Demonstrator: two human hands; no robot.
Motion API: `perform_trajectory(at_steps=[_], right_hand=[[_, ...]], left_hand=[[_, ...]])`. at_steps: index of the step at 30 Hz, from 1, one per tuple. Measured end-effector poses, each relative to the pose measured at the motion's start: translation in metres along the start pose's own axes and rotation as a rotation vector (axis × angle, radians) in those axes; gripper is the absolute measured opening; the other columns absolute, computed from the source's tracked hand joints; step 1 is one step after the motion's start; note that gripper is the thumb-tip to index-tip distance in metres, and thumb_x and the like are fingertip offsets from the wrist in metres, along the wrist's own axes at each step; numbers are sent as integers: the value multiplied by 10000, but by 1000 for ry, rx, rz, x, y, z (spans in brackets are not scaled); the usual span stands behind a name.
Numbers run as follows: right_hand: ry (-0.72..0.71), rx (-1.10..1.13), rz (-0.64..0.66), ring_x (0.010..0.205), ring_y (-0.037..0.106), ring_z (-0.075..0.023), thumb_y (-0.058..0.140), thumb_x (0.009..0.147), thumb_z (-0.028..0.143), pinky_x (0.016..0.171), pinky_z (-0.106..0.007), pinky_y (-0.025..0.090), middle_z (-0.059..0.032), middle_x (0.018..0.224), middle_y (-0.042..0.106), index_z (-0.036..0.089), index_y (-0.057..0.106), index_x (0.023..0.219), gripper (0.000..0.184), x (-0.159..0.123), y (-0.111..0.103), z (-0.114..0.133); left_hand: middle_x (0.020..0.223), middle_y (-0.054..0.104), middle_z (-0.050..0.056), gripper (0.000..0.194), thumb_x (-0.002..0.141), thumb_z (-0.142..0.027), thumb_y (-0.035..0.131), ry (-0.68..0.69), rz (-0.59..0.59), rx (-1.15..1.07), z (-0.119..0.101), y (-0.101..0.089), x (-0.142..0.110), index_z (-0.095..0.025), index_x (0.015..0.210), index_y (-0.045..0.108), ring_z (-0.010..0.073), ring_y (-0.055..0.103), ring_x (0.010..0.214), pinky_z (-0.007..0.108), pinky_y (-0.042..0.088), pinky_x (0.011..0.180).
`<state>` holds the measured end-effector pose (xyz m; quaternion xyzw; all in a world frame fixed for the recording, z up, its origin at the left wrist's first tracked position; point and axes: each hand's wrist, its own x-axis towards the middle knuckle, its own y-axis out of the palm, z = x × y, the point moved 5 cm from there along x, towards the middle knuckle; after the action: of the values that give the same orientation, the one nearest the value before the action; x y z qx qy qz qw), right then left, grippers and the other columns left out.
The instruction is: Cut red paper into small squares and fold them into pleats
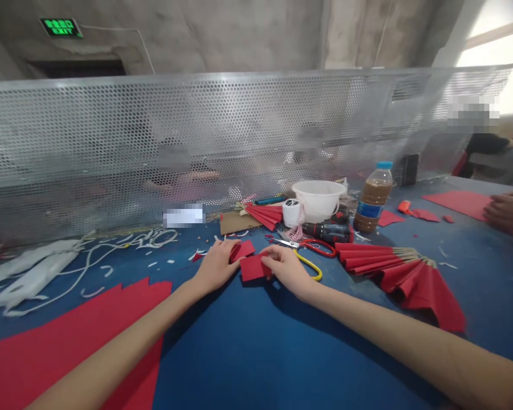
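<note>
In the middle of the blue table, my right hand (289, 270) pinches a small red paper piece (253, 267) by its right edge. My left hand (217, 265) is closed on another small red paper piece (244, 249) just behind it. Left fingertips come close to the front piece; whether they touch it I cannot tell. Scissors with one red and one yellow handle (311, 265) lie right behind my right hand. A pleated red paper fan (380, 267) rests to the right. Large red paper sheets (68, 341) lie beneath my left forearm.
Behind the hands stand a white bucket (318, 196), a string spool (291, 213), a power drill (328, 232) and a brown-filled bottle (373, 199). White power strips (25, 287) with cords lie left. A perforated metal screen (239, 131) lines the back. Another person's hand (508, 210) is far right.
</note>
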<state>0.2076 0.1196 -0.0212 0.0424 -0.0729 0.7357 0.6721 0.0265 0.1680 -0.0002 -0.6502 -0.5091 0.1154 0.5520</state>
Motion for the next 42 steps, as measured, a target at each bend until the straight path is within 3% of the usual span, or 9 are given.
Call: perform_trajectory(at_steps=[5,7,10,12,16,27,33,37,42], right_hand=[[-8,-33,11,481,552,-112,567,820,283,472,-216,462,43,593,601,169,639,877,146,-1,0,0],[-5,-54,19,461,526,-109,566,827,309,455,-220,460,49,591,588,174,632,876,158,-1,1,-1],[-5,-92,71,435,485,-102,574,828,317,422,-210,410,55,569,572,179,650,845,159,-2,3,0],[-14,-115,119,451,488,-103,584,828,309,427,-207,388,51,577,582,182,668,833,153,-4,5,1],[-38,-153,164,501,507,-109,580,846,302,465,-209,398,49,606,579,187,670,847,146,-9,8,6],[-93,-275,251,565,623,-136,549,876,258,553,-231,462,39,608,614,183,585,785,123,-13,14,14],[-246,-472,113,742,670,-170,556,898,257,664,-262,509,-17,813,728,190,663,908,126,-17,6,28],[-334,-672,-91,893,687,-198,596,894,304,825,-295,509,-38,973,752,214,686,1012,173,-19,-62,57],[-221,-996,-682,923,677,-265,571,888,270,813,-378,453,-188,1058,737,152,714,1009,221,-29,-247,88]], left_hand=[[1253,673,116,388,782,-308,695,-25,-85,-149,-6,-7,1,-194,1153,696,331,515,1211,494,338,1101],[1240,669,117,313,886,-355,581,-84,-145,-229,-14,-10,-8,-188,1125,695,314,509,1230,477,346,1097],[957,730,90,420,1002,-388,335,-202,-142,-391,-27,-7,-29,-178,1022,698,250,657,896,375,514,822],[824,729,57,361,969,-402,424,-242,-75,-486,-37,-1,-42,-179,935,707,221,660,738,306,509,666],[751,721,37,176,852,-307,610,-278,9,-602,-43,7,-53,-169,828,717,195,647,694,269,479,652],[696,651,10,186,857,-321,619,-323,1,-723,-37,5,-49,-148,825,675,146,557,636,240,416,612],[777,687,27,177,871,-296,600,-275,96,-644,-44,6,-51,-146,830,683,170,587,715,256,423,658],[749,658,7,194,883,-322,594,-277,128,-616,-44,6,-51,-153,812,659,155,555,689,250,394,636],[716,619,-13,208,892,-335,583,-260,166,-532,-47,6,-52,-161,797,647,143,515,665,248,353,620]])
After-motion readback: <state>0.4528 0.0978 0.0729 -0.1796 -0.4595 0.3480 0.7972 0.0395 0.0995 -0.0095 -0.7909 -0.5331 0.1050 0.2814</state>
